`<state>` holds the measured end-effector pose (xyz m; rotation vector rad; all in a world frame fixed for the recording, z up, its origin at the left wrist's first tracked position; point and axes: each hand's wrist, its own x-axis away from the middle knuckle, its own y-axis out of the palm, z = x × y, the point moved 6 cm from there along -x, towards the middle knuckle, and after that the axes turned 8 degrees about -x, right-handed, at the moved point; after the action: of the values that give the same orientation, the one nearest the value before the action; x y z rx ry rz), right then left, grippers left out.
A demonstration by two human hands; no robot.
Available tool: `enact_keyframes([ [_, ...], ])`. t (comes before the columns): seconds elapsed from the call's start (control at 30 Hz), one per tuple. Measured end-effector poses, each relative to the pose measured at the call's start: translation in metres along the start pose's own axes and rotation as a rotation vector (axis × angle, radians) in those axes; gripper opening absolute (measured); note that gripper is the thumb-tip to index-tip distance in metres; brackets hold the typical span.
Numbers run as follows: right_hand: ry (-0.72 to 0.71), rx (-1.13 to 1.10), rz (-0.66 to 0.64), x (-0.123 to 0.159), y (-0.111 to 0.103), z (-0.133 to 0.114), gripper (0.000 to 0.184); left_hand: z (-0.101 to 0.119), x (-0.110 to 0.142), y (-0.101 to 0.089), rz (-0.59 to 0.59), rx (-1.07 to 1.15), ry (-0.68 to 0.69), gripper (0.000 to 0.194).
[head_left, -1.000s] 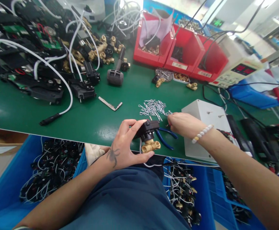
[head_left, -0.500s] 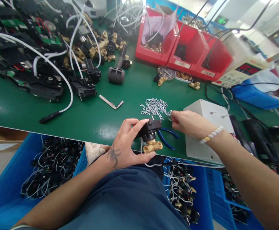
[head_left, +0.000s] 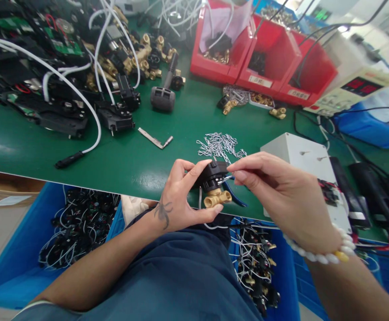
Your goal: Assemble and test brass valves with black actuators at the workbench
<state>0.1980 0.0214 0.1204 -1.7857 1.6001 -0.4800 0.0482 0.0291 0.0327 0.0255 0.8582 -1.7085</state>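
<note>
My left hand grips a valve assembly at the table's front edge: a black plastic head on a brass fitting, with a thin white wire hanging below. My right hand is at the black head, its thumb and forefinger pinched on a small silver wire clip that touches the head's right side. Just behind lies a loose pile of the same silver clips on the green table. Blue-handled pliers lie under the valve, mostly hidden by my hands.
A white box stands right of the clips. Red bins line the back, with a meter beside them. Black parts, white cables and brass fittings crowd the back left. Blue crates of wired parts sit below the table.
My right hand left the clip pile and came back to the valve's black head with a clip pinched in its fingers. The left hand kept the valve nearly still.
</note>
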Motion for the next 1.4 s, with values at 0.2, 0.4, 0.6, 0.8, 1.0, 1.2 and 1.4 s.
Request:
enact_keyframes([
  [0.2, -0.098, 0.142, 0.014, 0.003, 0.013, -0.005, 0.013, -0.001, -0.001, 0.001, -0.012, 0.015, 0.010, 0.073],
  [0.4, -0.073, 0.112, -0.023, 0.001, 0.016, -0.005, 0.014, -0.001, -0.001, 0.001, -0.008, 0.009, 0.020, 0.072],
  [0.6, -0.167, 0.175, -0.034, 0.004, 0.016, -0.010, 0.017, -0.003, 0.000, 0.004, 0.008, 0.019, 0.023, 0.073],
  [0.8, -0.174, 0.140, -0.042, 0.002, 0.022, -0.011, 0.018, -0.003, 0.000, 0.002, -0.008, 0.031, 0.020, 0.073],
  [1.0, -0.064, 0.091, 0.079, 0.007, 0.008, 0.008, 0.020, -0.003, -0.001, 0.002, -0.028, 0.039, 0.002, 0.073],
  [1.2, 0.084, 0.655, -0.069, 0.040, 0.022, 0.060, 0.063, -0.005, 0.001, 0.004, -0.003, 0.067, -0.010, 0.073],
  [1.4, 0.157, 0.698, -0.106, 0.057, 0.039, 0.071, 0.053, -0.004, 0.000, 0.002, 0.009, 0.068, -0.014, 0.072],
])
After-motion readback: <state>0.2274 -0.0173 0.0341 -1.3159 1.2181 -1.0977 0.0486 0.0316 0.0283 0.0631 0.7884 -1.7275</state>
